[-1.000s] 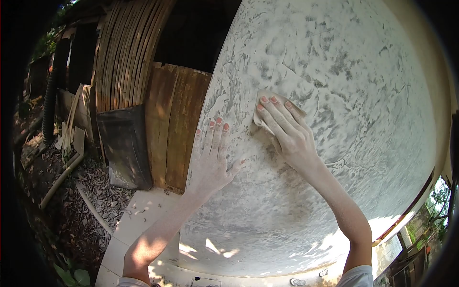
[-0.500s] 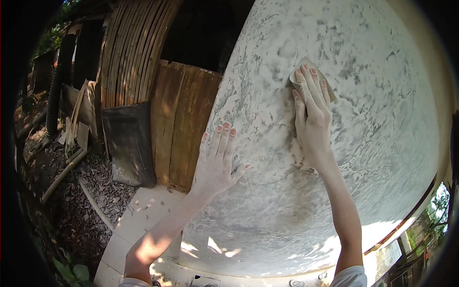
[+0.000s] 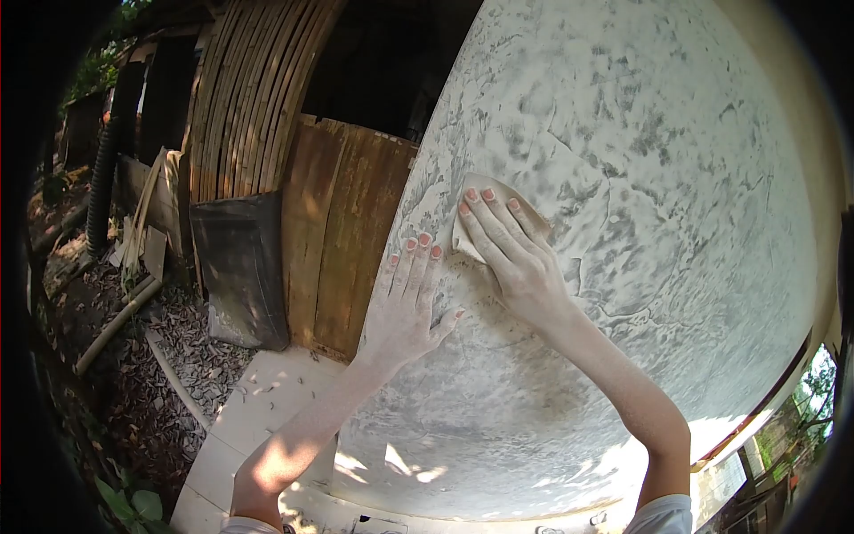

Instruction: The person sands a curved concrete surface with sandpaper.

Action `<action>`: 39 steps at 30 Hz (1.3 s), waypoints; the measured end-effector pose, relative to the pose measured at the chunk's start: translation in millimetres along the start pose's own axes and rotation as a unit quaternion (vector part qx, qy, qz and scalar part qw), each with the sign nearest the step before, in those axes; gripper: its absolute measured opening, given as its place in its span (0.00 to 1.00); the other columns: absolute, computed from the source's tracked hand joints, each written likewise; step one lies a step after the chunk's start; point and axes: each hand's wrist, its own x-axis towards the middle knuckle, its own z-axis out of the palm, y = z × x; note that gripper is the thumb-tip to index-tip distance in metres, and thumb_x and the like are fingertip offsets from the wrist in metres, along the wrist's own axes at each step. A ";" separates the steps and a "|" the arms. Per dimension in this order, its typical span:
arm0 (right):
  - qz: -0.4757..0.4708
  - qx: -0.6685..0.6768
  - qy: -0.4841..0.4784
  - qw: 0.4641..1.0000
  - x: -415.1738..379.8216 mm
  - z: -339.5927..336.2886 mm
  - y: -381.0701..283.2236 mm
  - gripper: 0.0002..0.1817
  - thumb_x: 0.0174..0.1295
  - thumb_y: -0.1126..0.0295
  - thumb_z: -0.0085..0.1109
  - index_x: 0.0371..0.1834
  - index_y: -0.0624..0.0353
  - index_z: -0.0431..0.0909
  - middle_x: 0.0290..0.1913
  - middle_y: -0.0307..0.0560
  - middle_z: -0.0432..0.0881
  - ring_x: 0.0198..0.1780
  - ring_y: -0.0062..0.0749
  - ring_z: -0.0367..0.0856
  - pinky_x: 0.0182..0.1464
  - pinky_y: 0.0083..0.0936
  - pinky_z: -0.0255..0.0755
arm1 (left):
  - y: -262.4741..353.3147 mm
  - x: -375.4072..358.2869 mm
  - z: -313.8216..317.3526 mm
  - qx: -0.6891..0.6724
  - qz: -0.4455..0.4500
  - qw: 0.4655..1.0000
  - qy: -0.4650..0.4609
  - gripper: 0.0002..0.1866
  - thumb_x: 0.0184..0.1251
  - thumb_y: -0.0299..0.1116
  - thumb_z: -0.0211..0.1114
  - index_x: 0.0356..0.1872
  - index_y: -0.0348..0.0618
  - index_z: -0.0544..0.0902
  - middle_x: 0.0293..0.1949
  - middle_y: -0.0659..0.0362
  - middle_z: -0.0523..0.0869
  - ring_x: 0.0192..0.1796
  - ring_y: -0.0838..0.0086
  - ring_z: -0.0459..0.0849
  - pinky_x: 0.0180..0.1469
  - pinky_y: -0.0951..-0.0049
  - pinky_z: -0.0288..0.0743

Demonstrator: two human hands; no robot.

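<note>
My right hand (image 3: 520, 258) presses a pale sheet of sandpaper (image 3: 534, 214) flat against a white, grey-mottled wall (image 3: 658, 294). Its fingers point up and to the left, and the sheet's edges show around them; the thumb is hidden. Left of it, my left hand (image 3: 407, 307) rests palm down on the same wall near its left edge. Those fingers are spread, with nothing under them that I can see. White dust coats both hands and forearms. Between the hands a narrow strip of wall shows.
Left of the wall stand wooden boards (image 3: 334, 231), a bamboo slat screen (image 3: 258, 98) and a hanging black sheet (image 3: 238, 267). Pale tiles (image 3: 267, 400) run along the wall's foot. Dry leaves (image 3: 191, 338) and a pole (image 3: 120, 325) lie on the ground at left.
My right hand has slid the sandpaper down and to the left across the wall, closer to my left hand. The left hand stays in nearly the same place.
</note>
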 end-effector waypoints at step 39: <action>0.027 -0.048 0.041 0.998 35.8 7.7 -18.6 0.28 0.60 0.74 0.55 0.66 0.63 0.67 0.69 0.45 0.68 0.71 0.31 0.64 0.73 0.35 0.58 | 8.8 -83.2 19.4 0.014 -0.042 0.997 -0.065 0.42 0.69 0.56 0.51 0.72 0.33 0.54 0.75 0.45 0.52 0.77 0.57 0.48 0.76 0.56 0.40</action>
